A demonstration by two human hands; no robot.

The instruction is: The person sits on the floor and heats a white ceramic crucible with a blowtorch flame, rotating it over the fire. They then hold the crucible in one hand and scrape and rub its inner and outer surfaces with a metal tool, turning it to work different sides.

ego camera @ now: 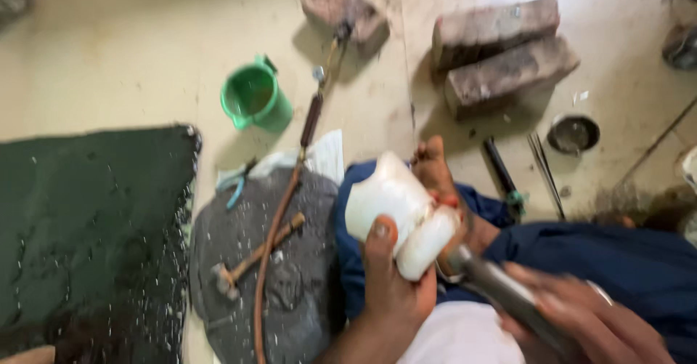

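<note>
Low in the frame, right of centre, the left hand (392, 280) grips a white stone (403, 211) from below, thumb up its front face and fingers wrapped behind, pressing it against the person's bare foot (435, 168). The stone already has rounded, lumpy contours, so some shaping looks done, but no fine detail shows; much of the surface seems rough. At lower right the right hand (581, 320) closes around the grey body of a power tool (501, 295), whose tip meets the stone's lower right edge; motion blur hides the exact contact.

Left of the hands lies a grey mat (290, 291) speckled with white chips, which suggests a good deal has been cut away. On it rest a hammer (250, 259) and a brown hose (279, 226) running toward the top. A dark green sheet (87, 226), also flecked white, fills the left side.

Farther up stand a green mug (254, 99), one brick (345, 11) at top centre, and two bricks (501, 51) at upper right. A small dark bowl (573, 133) and thin rods (544, 164) lie right of the foot.
</note>
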